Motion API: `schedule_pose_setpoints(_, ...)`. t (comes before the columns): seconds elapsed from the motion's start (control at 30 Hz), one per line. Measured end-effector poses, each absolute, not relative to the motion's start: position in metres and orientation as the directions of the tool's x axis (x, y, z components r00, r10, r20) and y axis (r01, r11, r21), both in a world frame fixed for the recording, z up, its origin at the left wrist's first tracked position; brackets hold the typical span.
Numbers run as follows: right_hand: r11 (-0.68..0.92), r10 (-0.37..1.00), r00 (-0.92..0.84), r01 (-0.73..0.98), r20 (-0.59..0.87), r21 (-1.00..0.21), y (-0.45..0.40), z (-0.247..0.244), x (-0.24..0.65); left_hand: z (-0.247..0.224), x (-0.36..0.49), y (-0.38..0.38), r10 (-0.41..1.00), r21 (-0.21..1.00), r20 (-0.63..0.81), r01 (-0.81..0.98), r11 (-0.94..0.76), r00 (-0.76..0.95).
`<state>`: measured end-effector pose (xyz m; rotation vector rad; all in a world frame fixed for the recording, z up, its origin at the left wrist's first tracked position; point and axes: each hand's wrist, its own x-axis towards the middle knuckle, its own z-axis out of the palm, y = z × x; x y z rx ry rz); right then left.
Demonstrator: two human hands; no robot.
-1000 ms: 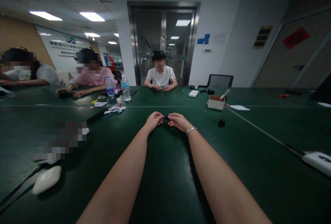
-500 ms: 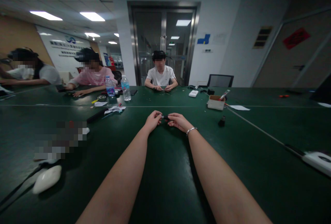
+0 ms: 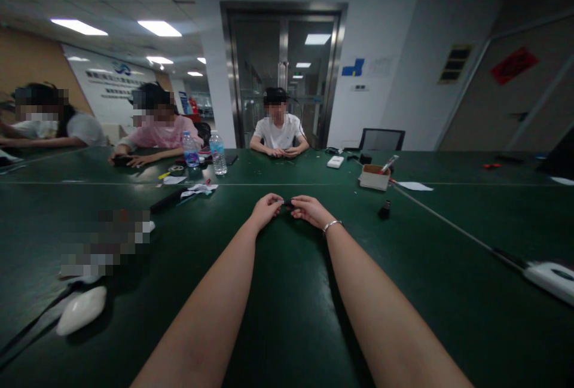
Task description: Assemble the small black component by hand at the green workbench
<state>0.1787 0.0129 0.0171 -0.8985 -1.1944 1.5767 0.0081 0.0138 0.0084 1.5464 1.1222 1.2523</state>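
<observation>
Over the green table (image 3: 287,292) my two hands meet at a small dark stick-shaped object (image 3: 287,203) with a grey, silvery left end. My left hand (image 3: 266,210) pinches that lighter end between thumb and fingers. At the black end, my right hand (image 3: 311,211) is closed in a similar pinch, with a silver bangle (image 3: 332,226) on its wrist. The object's exact kind is too small to make out, and fingertips cover both ends. A small black item (image 3: 384,210) stands on the table to the right of my hands.
A small open box (image 3: 375,180) stands at right, with a white device (image 3: 553,279) nearer me. Two water bottles (image 3: 217,153) stand far left. A white mouse-shaped thing (image 3: 82,311) lies near left. One person (image 3: 278,131) sits opposite; two others sit at left.
My hands and the small dark object stay almost in place. Across the table, the opposite person's hands shift slightly, and the pink-sleeved person's hand draws a dark item closer.
</observation>
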Motion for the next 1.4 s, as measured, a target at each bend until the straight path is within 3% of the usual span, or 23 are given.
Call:
schedule_pose_setpoints(0.7, -0.101, 0.945, -0.326, -0.26, -0.011, -0.96, 0.0121, 0.0183, 0.1796, 0.0008, 0.0026, 0.0193, 0.954, 0.908, 0.27, 0.295, -0.297, 0.13)
schedule_pose_setpoints(0.97, -0.091, 0.951, -0.309, -0.255, -0.009, -0.963, 0.0097, 0.0191, 0.1784, 0.0013, 0.0048, 0.0172, 0.936, 0.909, 0.335, 0.225, -0.351, 0.107)
schedule_pose_setpoints(1.4, -0.095, 0.949, -0.314, -0.242, -0.015, -0.966, 0.0132, 0.0162, 0.1795, 0.0076, 0.0055, 0.0133, 0.958, 0.938, 0.261, 0.2, -0.281, 0.119)
